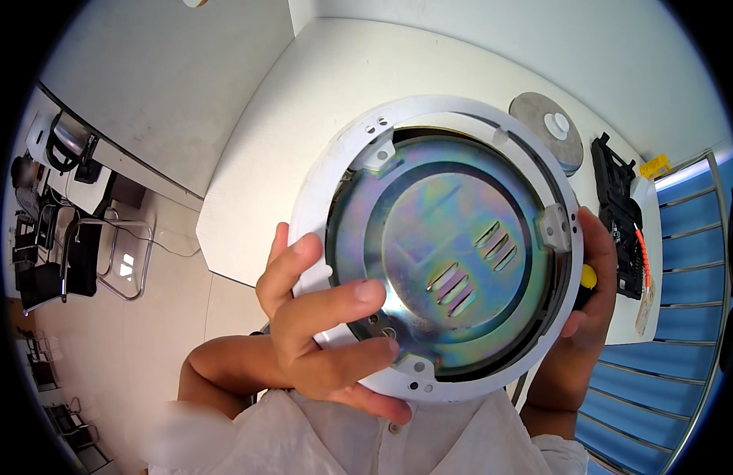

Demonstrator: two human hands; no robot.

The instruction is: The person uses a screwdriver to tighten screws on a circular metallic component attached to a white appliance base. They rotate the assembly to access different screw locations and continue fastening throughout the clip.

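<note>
I hold a round white appliance housing up close to the camera, its underside facing me. Inside its rim sits an iridescent metal plate with two groups of slanted slots. My left hand grips the housing's lower left rim, fingers curled over the edge onto the plate. My right hand clasps the right rim from behind. A yellow-tipped tool handle is pinched in that same hand against the housing.
A white table lies behind. On it rest a grey metal disc with a white knob, a black plastic part and an orange-striped wire. Blue slats are at right; chairs and clutter stand on the floor at left.
</note>
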